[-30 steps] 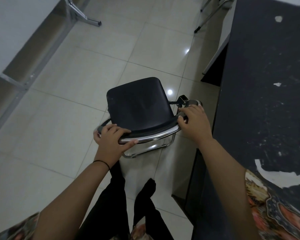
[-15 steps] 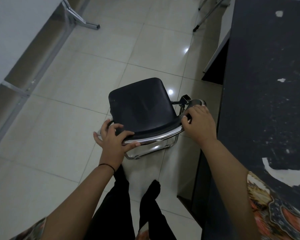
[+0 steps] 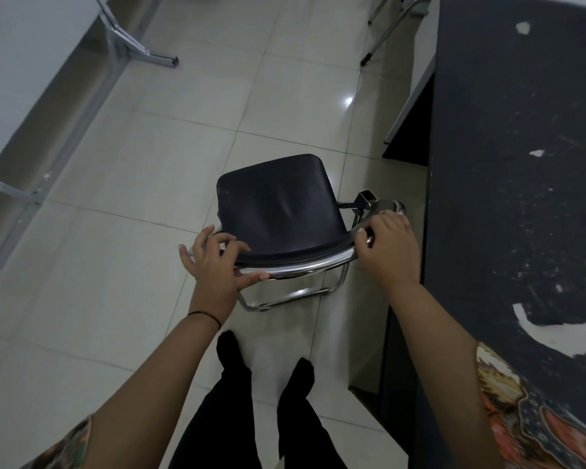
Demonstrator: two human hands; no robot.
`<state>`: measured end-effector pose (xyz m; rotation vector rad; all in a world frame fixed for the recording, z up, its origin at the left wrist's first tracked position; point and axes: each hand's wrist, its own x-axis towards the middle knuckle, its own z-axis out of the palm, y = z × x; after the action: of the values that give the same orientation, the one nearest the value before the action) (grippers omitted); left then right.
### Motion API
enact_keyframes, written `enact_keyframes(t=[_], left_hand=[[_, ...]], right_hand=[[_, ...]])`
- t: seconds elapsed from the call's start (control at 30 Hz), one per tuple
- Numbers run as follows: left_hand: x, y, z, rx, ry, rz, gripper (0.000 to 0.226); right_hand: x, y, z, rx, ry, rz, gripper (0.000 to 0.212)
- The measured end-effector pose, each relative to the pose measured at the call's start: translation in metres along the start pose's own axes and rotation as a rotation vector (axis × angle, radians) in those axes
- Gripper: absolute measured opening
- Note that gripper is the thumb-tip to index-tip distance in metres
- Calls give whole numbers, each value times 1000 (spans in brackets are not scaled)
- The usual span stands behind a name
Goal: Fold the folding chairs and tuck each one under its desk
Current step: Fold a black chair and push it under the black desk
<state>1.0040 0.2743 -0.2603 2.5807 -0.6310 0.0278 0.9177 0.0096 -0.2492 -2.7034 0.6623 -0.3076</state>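
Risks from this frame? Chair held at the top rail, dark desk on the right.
1. The left hand has its fingers spread, only loosely on the chrome rail of the folding chair, so the chair may twist or slip.
2. The right hand grips the rail's corner right beside the dark desk edge; knuckles could likely get knocked or pinched.
3. The feet stand close behind the chair's lower frame.

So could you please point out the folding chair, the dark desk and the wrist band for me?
folding chair (image 3: 278,211), head view, middle of the black seat pad.
dark desk (image 3: 521,164), head view, bare part of its worn top.
wrist band (image 3: 205,314), head view, thin black band on the left wrist.
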Motion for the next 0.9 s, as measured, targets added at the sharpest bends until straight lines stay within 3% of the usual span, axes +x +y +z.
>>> enact_keyframes(t=[0.5,0.9], left_hand=[[32,-15,3,-6,37,146,66],[122,-70,-11,-9,-153,487,73]], right_hand=[[-4,-20,6,10,138,173,34],[-19,-73,25,-45,165,378,40]])
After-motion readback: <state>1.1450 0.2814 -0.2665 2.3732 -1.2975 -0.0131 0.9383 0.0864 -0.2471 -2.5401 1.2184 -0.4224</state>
